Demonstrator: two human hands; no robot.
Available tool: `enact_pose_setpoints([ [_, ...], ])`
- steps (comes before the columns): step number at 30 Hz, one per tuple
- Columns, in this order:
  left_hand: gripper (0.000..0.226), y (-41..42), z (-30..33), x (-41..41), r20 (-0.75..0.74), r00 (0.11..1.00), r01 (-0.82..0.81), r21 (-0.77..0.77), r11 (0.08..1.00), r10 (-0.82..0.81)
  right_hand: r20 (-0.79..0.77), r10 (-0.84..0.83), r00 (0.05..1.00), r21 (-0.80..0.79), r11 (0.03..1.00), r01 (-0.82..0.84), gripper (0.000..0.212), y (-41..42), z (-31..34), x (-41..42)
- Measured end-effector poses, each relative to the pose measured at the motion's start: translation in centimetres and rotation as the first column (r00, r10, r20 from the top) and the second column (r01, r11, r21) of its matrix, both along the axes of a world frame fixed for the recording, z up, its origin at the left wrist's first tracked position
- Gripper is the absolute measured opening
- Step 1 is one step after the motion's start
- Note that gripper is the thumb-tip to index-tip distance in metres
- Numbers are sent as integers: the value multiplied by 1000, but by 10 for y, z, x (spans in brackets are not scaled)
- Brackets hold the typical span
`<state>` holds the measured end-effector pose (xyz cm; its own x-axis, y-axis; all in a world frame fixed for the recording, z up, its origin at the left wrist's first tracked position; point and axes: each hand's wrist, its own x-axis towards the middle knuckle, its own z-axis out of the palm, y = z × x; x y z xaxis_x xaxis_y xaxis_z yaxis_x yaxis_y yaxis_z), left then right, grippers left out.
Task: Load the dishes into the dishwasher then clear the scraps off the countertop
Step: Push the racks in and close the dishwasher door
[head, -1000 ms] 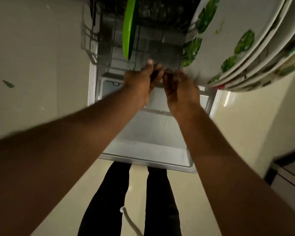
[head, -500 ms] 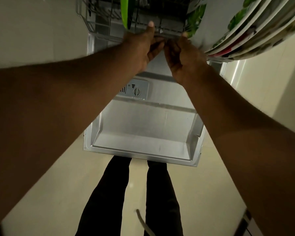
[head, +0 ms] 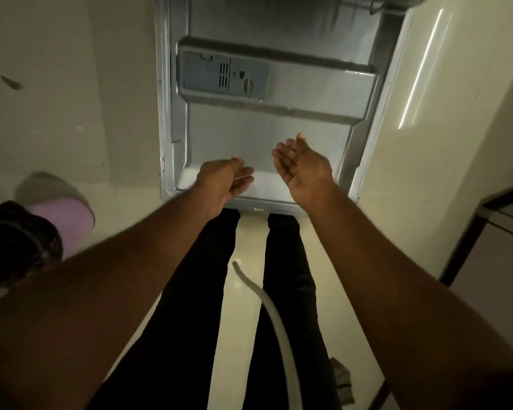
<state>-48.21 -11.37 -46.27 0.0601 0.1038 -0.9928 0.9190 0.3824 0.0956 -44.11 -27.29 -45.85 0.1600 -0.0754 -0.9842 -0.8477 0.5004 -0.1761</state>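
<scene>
Pale glossy floor (head: 251,241) surrounds the dishwasher door (head: 279,119), which lies folded down flat, steel lining up. Above its near edge hover the left hand (head: 224,182) and right hand (head: 304,167), fingers loose, holding nothing.

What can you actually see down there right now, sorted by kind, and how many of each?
Hands, both empty with fingers relaxed: 2, left hand and right hand
Open dishwasher door: 1
Detergent dispenser on the door: 1
Grey hose on the floor: 1
Purple container: 1
Total: 6
</scene>
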Motion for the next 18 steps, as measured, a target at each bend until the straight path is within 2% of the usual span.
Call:
enact_pose_setpoints([
  [4, 27, 17, 10, -69, -20, 997, 76, 14, 997, -76, -35, -24, 999, -25, 999, 23, 32, 8, 9, -65],
  [14, 27, 18, 20, -172, 77, 997, 11, 120, 993, -21, 8, -28, 1000, 59, 998, 28, 32, 18, 6, -172],
  [18, 29, -3, 27, -201, 64, 997, 23, 135, 991, -32, 43, -29, 999, 14, 1000, 28, 29, -8, 17, -208],
])
